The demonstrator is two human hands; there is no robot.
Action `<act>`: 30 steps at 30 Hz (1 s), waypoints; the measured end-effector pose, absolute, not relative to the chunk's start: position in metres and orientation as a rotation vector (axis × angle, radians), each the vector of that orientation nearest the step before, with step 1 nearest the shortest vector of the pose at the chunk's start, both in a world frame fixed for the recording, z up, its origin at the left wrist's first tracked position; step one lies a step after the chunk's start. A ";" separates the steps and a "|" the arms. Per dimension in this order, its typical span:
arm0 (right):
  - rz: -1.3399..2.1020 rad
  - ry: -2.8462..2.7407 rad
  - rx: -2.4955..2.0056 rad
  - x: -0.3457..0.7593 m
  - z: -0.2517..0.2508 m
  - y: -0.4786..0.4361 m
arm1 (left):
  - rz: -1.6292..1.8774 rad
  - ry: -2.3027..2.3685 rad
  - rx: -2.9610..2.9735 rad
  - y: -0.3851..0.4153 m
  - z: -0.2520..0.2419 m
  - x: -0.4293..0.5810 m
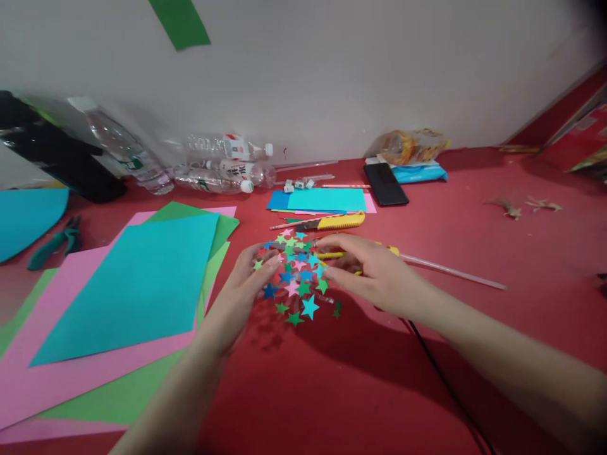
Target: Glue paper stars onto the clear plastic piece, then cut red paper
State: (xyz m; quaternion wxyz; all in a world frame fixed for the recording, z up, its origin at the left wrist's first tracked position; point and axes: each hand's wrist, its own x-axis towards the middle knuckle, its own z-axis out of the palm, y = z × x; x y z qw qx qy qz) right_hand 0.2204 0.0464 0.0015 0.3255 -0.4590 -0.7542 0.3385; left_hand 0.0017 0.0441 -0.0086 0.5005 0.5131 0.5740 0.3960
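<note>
Head view: left hand [241,287] and right hand [374,275], fingers loosely spread, touch paper stars [300,273].

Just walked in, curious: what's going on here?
A person has both hands at a small pile of cut paper stars on the red table. The left hand touches its left edge, the right hand lies spread over its right side. Neither seems to grip anything. Coloured paper sheets lie to the left, a yellow utility knife just behind.

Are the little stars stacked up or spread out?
Spread out: the stars lie flat, some overlapping, on the table between the left hand and right hand.
</note>
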 end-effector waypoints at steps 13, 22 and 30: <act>-0.152 -2.299 -0.728 0.215 0.013 0.027 | 0.961 1.329 1.380 0.036 -0.005 0.001; -0.257 -2.379 -0.681 0.211 0.006 0.028 | 0.945 1.259 1.294 0.036 -0.001 0.001; -0.267 -2.371 -0.682 0.211 0.002 0.027 | 0.949 1.230 1.243 0.036 0.004 0.002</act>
